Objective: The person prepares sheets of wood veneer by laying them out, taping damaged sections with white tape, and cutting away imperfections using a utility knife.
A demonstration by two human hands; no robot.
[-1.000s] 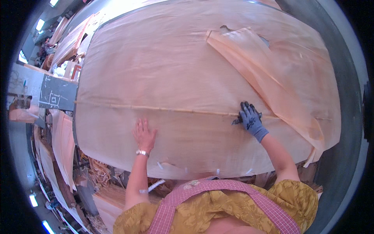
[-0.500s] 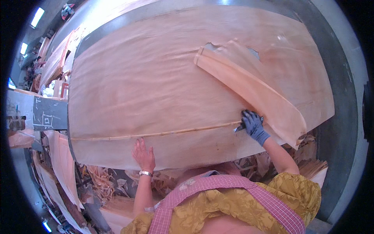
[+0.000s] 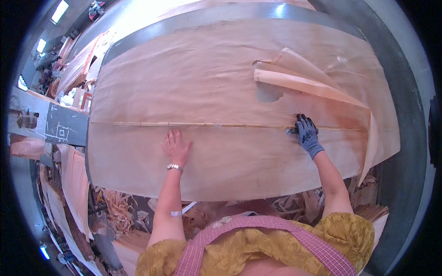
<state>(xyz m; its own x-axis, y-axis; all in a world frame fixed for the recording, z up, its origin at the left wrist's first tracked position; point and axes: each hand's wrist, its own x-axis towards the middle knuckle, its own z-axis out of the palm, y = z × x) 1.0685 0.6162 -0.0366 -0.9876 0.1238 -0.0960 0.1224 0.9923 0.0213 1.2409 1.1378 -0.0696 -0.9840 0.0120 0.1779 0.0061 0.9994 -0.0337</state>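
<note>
My left hand (image 3: 176,146), bare with a watch at its wrist, lies flat with fingers spread on a large thin wood veneer sheet (image 3: 184,83). Just beyond its fingertips, a long bamboo-like stick (image 3: 193,124) runs crosswise over the sheet. My right hand (image 3: 307,135) wears a blue-grey glove with dark fingertips and is closed at the stick's right part. In it is what looks like a knife (image 3: 291,131), its flat blade pointing left; the gloved fingers partly hide it. Beyond the right hand, a loose flap of veneer (image 3: 308,85) is folded over, beside a torn hole.
A grey tabletop (image 3: 396,87) borders the sheet. Veneer scraps (image 3: 120,207) and stacked veneer (image 3: 375,212) lie below the near edge. At left stand a dark board (image 3: 68,124) with chalk marks and hanging veneer sheets (image 3: 75,184). A person (image 3: 95,10) is far back left.
The stick has shifted away from me and lies straighter across the sheet. Both hands have moved forward, the left with fingers more spread. The folded flap has moved farther back.
</note>
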